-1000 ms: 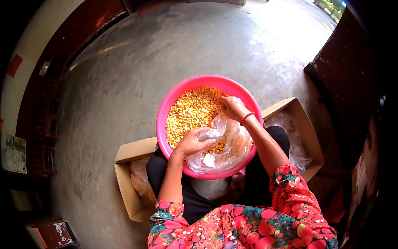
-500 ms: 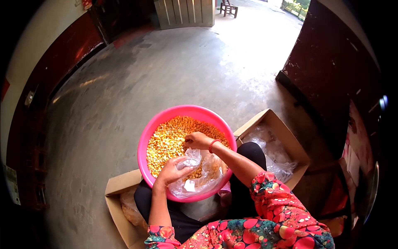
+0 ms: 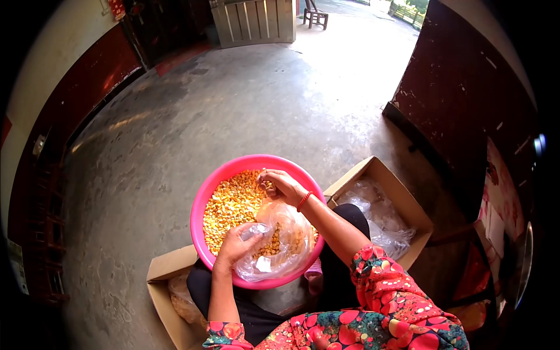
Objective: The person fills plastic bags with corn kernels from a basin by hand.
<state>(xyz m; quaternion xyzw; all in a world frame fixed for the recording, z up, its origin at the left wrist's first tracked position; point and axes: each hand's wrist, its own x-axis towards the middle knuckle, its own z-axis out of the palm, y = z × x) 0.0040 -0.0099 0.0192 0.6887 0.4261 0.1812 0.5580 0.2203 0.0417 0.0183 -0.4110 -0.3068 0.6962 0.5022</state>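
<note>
A pink basin (image 3: 200,224) holds a heap of yellow corn kernels (image 3: 231,202). On the near side of the heap lies a clear plastic bag (image 3: 289,248) with some kernels inside and a small white piece of paper (image 3: 263,264). My left hand (image 3: 235,244) is closed on the bag's left edge. Over the far right part of the corn, my right hand (image 3: 282,185), with a red bracelet at the wrist, has its fingers curled together; what they hold is too small to make out.
An open cardboard box (image 3: 417,229) with clear plastic bags stands right of the basin. Another cardboard box (image 3: 160,291) with a filled bag is at the lower left. A wooden chair (image 3: 315,17) stands by the bright doorway, beyond the concrete floor (image 3: 157,140).
My right hand has lifted up and away from the kernels. The bag's mouth has spread wider below it, and my left hand still grips the bag.
</note>
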